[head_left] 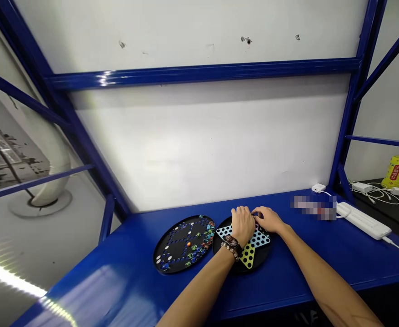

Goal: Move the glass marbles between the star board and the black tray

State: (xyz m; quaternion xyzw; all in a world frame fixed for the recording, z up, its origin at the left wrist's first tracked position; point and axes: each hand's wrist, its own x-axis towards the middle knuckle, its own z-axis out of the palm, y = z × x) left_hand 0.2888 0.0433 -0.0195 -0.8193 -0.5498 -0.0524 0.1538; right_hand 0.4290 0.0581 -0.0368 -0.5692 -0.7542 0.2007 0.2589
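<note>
Right of lower centre, the star-shaped board (258,240), pale blue and lime with black holes, lies beneath your bunched left hand (243,226); your right hand (269,220) curls at its upper right. You cannot tell what either pinches.

Star board (248,255) pale blue and yellow-green, dark-dotted; left tray (179,247) black; tabletop (281,272) blue.

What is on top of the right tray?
A star-shaped board with dark holes. The left hand covers part of it, and the right hand is at the far side; what lies beneath the hands cannot be seen.
</note>
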